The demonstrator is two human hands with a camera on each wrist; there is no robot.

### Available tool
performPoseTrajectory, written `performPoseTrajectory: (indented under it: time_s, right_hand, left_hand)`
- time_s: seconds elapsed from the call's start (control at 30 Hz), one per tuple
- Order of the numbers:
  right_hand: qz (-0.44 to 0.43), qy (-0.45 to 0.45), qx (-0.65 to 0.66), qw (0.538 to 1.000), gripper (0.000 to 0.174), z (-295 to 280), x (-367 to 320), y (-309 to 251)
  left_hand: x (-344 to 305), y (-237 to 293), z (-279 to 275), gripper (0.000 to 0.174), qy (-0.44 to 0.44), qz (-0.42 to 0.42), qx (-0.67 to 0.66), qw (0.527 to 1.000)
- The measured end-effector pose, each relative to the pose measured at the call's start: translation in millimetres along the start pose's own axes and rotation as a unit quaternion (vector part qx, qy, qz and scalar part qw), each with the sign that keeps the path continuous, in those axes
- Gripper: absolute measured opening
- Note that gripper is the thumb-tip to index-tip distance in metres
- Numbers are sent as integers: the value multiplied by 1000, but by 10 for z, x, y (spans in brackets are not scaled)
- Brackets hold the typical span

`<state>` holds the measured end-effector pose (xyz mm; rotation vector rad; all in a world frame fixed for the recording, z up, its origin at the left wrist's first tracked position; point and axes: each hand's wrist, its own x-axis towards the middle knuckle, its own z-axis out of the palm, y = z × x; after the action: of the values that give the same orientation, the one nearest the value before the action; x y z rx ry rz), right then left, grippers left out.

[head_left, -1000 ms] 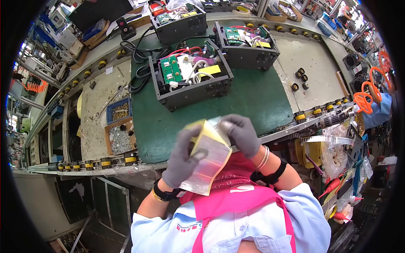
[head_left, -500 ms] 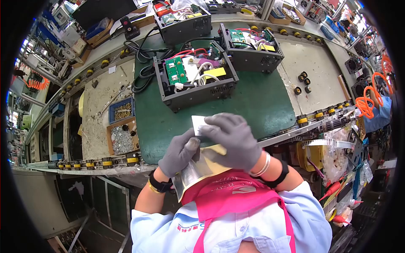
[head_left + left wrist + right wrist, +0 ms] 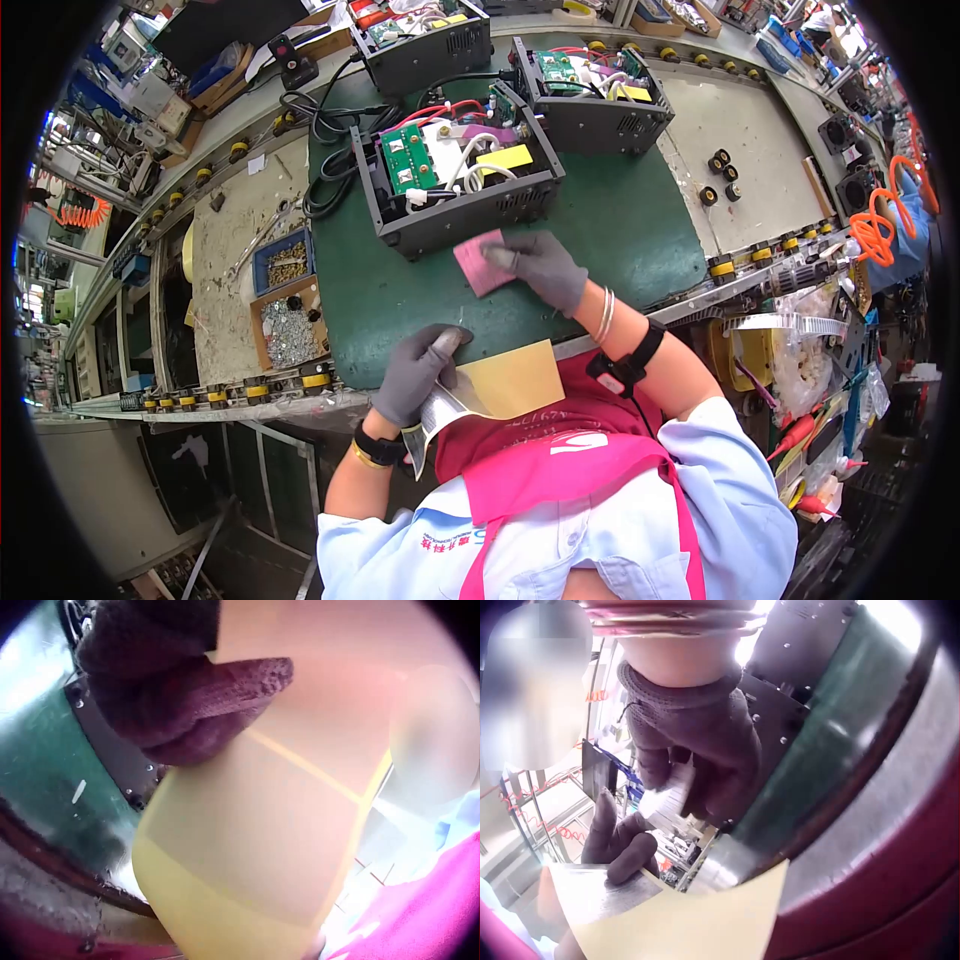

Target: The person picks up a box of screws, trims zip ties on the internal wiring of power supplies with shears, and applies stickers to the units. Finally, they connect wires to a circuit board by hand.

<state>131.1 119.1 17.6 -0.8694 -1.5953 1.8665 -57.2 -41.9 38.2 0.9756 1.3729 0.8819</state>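
Both hands wear grey knitted gloves. My left hand [image 3: 412, 378] pinches a sheet of labels [image 3: 515, 382] between thumb and fingers, low over the mat's near edge; its yellowish backing curls to the right. In the left wrist view, the sheet [image 3: 247, 825] fills the middle, with pale panels parted by yellow strips. My right hand [image 3: 548, 272] pinches a single square label [image 3: 478, 268], pinkish in the head view, by its right side. That label is apart from the sheet, just in front of the nearest black metal case [image 3: 440, 232], whose open top shows a green circuit board and wires.
Two more open cases [image 3: 600, 125] stand behind on the green mat [image 3: 620, 220]. Black cables [image 3: 325, 175] lie left of the nearest one. Bins of screws [image 3: 288, 335] sit at the left, several small black round parts [image 3: 722, 175] at the right.
My right hand has drawn the label off the sheet and moved forward with it toward the nearest case. My left hand has kept the sheet near the body, where it now spreads to the right.
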Motion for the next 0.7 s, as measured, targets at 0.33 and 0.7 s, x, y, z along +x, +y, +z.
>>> performPoseTrajectory:
  time_s: [0.33,0.7]
  right_hand:
    - [-23,36,-56,998,53,-95,345,147]
    - [-27,51,-49,997,51,-119,373,213]
  left_hand:
    - [-59,-141,90,38,37,7,-17,999]
    - [-55,-108,99,39,31,7,10,999]
